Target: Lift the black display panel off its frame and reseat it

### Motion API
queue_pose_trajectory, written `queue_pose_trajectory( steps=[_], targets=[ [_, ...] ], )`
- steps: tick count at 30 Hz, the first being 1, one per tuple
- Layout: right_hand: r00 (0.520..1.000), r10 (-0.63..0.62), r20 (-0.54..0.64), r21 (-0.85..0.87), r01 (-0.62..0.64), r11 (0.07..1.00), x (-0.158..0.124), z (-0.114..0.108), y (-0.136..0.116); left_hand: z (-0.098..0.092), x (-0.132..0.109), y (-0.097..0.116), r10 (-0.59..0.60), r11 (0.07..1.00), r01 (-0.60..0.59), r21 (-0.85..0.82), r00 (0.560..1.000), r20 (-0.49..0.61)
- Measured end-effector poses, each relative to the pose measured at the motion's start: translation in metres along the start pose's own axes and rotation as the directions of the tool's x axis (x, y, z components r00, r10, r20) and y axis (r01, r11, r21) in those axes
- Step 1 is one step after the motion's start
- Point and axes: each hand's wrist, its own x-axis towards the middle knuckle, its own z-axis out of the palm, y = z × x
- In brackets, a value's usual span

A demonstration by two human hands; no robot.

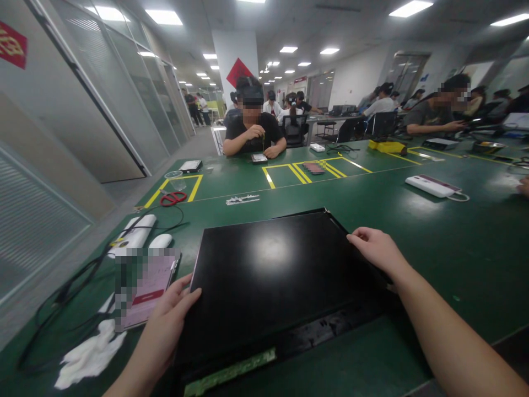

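Observation:
A large black display panel (pixel 264 275) lies in front of me, glossy with a ceiling light reflected in it. A green circuit board strip (pixel 231 375) runs along its near edge beside a dark strip of film. Thin black frame edging (pixel 336 223) shows at the panel's far right corner. My left hand (pixel 176 303) grips the left edge, thumb on top and fingers partly hidden beneath. On the right side, my right hand (pixel 374 248) pinches the edge between thumb and curled fingers; whether it holds the panel alone or the edging too, I cannot tell.
Left of the panel lie a tablet (pixel 151 292), a white mouse (pixel 161 241), crumpled tissue (pixel 91 355), black cables (pixel 88 262) and red-handled scissors (pixel 173 198). A white power strip (pixel 432 186) sits at right. Across the green table (pixel 467 237), a person (pixel 254 129) handles a small drive.

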Motion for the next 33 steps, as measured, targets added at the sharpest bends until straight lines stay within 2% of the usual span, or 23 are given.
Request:
queue_pose_trajectory(
  steps=[6,11,15,20,33],
  targets=[
    [1.0,-0.005,-0.003,-0.01,0.005,1.0,0.0,0.0,0.0,-0.004,0.004,-0.004,0.015,1.0,-0.014,-0.015,0.998,0.064],
    [1.0,0.002,0.01,-0.034,-0.002,0.999,0.0,-0.001,-0.002,-0.01,0.017,-0.011,-0.018,0.999,0.023,-0.037,0.991,0.136],
    [0.999,0.009,0.038,-0.056,-0.006,0.998,0.001,-0.001,0.0,-0.011,0.023,-0.018,0.01,0.996,0.0,-0.094,0.994,0.107],
    [1.0,-0.019,0.025,-0.06,0.02,0.998,0.002,0.001,0.003,-0.009,0.02,-0.018,0.01,0.994,0.001,-0.106,0.994,0.105],
    [0.998,-0.062,-0.007,-0.057,0.061,0.997,0.001,0.0,0.002,-0.013,0.022,-0.016,0.008,0.996,0.006,-0.085,0.987,0.158]
  ],
)
